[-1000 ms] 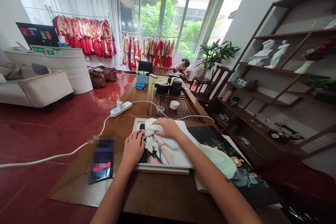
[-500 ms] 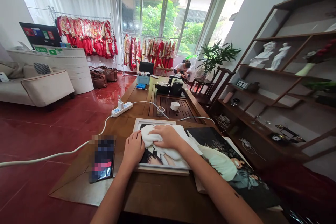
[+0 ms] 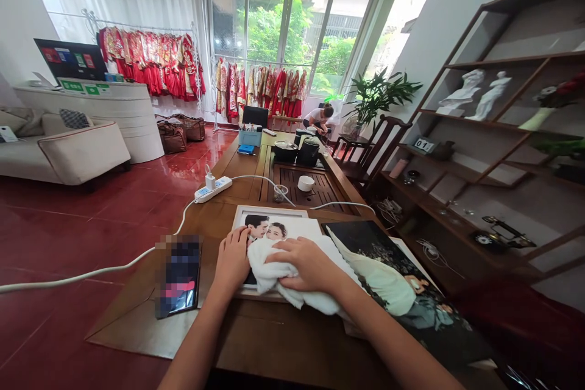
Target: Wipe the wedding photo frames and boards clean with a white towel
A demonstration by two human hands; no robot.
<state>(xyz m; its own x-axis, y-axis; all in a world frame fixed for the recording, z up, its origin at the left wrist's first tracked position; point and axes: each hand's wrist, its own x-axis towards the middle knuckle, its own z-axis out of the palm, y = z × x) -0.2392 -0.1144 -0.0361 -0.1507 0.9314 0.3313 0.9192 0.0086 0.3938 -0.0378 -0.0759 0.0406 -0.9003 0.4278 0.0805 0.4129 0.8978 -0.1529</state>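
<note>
A framed photo [image 3: 307, 224] of a couple lies face up on the wooden table, on top of another pale frame. My left hand [image 3: 233, 259] holds its left edge, fingers bent over the side. My right hand [image 3: 308, 265] grips a bunched white towel [image 3: 266, 263] and presses it on the lower part of the picture. The towel hides most of that lower part and hangs over the frame's near edge. Right of it lies a large dark photo panel [image 3: 351, 241] with a white gown on it, partly under my right forearm.
A phone [image 3: 185, 280] lies left of my left arm. Beyond the frame are a power strip [image 3: 213, 189] with a white cable, a tea tray [image 3: 326, 195] with a white cup [image 3: 306, 183], and black pots [image 3: 308, 151]. A person [image 3: 319, 119] sits at the far end.
My right hand has drawn the towel from the top of the photo down toward me, uncovering the couple's faces. My left hand stays at the left edge.
</note>
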